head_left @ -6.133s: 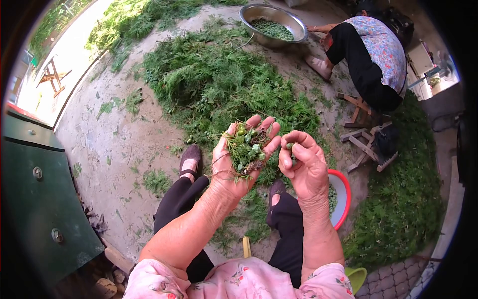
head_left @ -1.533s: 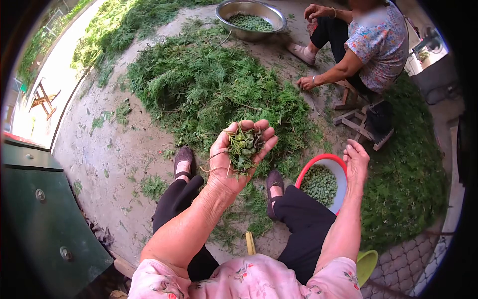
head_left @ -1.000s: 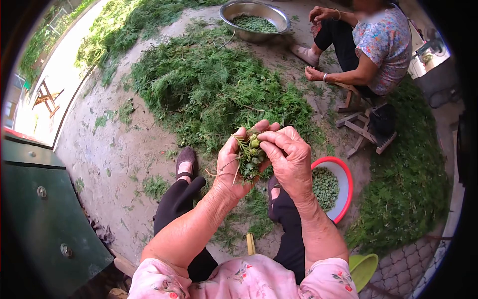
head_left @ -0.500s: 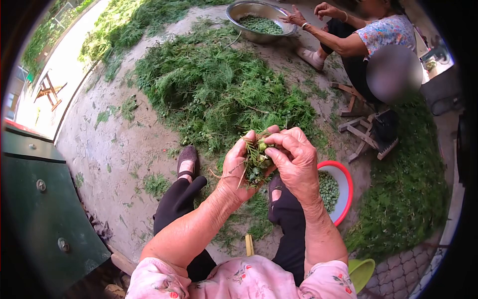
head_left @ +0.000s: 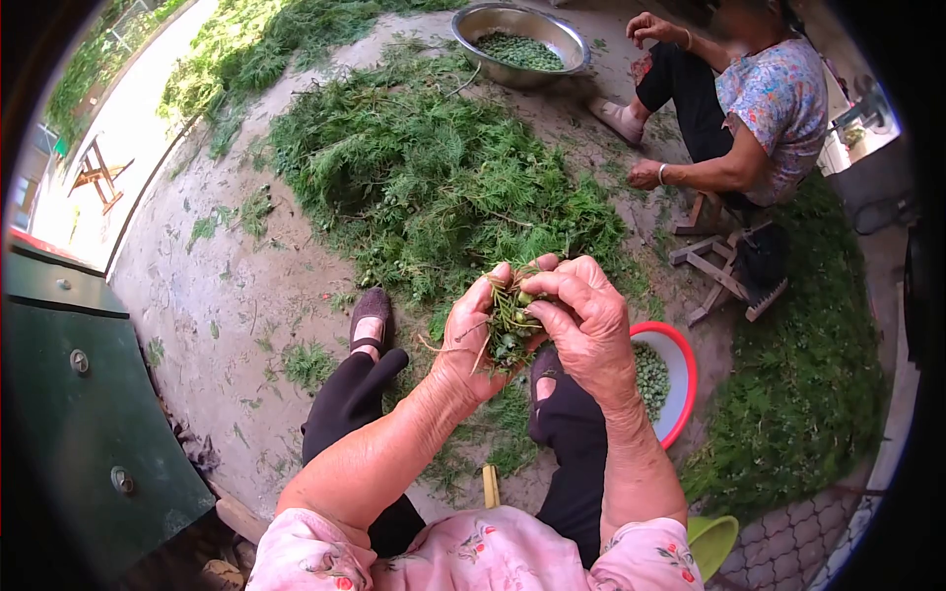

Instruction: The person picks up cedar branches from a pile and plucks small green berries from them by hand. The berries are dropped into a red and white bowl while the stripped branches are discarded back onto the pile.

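a small clump of greenery between two bare hands

the clump of sprigs and green cones (head_left: pixel 507 330) sits in the person's left hand (head_left: pixel 461 340), above the lap; that palm cups it, fingers curled around its far side. the right hand (head_left: pixel 591 320) pinches a round green cone (head_left: pixel 525 298) at the clump's upper edge between thumb and fingertip.

the clump looks light and loose, with soft, springy leaves and thin stalks poking out past the thumb, so it probably sheds bits if squeezed or tipped; a cupped palm suits it. each cone seems small, firm and rather smooth, perhaps apt to roll, and best taken singly around its middle.

just beyond the right forearm, the red-rimmed bowl (head_left: pixel 689 384) holds more such cones and bears no readable marking. past the feet lies a heap of cut branches (head_left: pixel 424 187). farther off stands a metal basin (head_left: pixel 576 67), also without legible lettering, near a seated co-worker (head_left: pixel 778 98). no brand or label can be read anywhere.
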Demonstrator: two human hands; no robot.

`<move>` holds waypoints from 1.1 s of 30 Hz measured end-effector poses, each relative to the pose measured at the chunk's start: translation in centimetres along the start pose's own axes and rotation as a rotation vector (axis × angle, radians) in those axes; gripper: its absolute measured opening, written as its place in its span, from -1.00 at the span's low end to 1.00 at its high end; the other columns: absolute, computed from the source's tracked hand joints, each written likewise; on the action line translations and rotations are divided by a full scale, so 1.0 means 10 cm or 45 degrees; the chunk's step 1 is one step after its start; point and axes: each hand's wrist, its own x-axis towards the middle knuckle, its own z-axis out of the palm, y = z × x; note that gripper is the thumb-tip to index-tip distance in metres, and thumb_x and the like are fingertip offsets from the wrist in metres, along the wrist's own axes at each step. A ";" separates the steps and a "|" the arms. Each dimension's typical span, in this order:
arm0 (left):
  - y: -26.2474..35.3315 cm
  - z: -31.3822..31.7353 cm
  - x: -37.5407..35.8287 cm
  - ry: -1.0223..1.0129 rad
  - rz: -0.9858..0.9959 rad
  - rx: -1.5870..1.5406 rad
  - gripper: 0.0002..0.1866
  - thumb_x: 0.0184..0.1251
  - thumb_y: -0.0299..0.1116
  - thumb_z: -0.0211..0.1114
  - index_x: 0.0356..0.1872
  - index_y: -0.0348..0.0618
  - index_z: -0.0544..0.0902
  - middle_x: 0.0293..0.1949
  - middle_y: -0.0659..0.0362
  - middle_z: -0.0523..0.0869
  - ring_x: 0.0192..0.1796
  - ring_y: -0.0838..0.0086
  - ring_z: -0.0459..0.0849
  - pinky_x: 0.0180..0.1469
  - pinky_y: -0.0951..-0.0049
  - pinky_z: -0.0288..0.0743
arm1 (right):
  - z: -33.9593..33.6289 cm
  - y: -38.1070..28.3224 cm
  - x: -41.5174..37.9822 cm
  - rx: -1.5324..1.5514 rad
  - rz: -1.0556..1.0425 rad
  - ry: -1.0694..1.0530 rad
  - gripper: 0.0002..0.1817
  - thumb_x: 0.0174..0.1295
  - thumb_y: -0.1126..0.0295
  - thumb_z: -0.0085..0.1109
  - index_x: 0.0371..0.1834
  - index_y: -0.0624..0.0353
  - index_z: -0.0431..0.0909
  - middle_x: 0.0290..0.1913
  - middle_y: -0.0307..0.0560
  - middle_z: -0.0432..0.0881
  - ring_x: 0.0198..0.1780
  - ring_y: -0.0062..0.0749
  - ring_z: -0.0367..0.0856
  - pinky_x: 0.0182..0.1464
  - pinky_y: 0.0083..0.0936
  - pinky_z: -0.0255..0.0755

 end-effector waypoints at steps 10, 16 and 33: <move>0.02 0.09 -0.07 0.016 0.047 0.065 -0.53 0.39 -0.07 -0.09 0.10 -0.22 0.47 -0.03 0.15 0.62 -0.02 0.42 0.61 0.04 0.38 0.50 | -0.11 0.15 -0.03 1.376 0.637 0.068 -0.83 0.20 0.56 0.03 -0.14 0.29 0.43 -0.14 -0.03 0.56 -0.36 -0.60 0.53 -0.47 -0.71 0.38; 0.03 0.12 -0.07 0.076 0.083 0.040 -0.53 0.39 -0.08 -0.08 0.09 -0.24 0.46 0.04 0.09 0.58 0.07 0.37 0.56 0.13 0.33 0.44 | -0.13 0.21 -0.02 1.782 0.683 0.212 -0.79 0.25 0.51 -0.03 -0.08 0.32 0.43 -0.26 -0.06 0.57 -0.41 -0.54 0.50 -0.51 -0.67 0.33; 0.06 0.09 -0.05 -0.065 0.100 -0.018 -0.52 0.41 -0.09 -0.12 0.16 -0.25 0.41 0.17 0.04 0.48 0.16 0.34 0.49 0.20 0.30 0.38 | 0.02 0.02 0.02 0.105 0.131 0.131 -0.72 -0.03 0.70 0.19 -0.24 0.15 0.64 -0.37 -0.20 0.51 -0.25 -0.44 0.50 -0.17 -0.57 0.43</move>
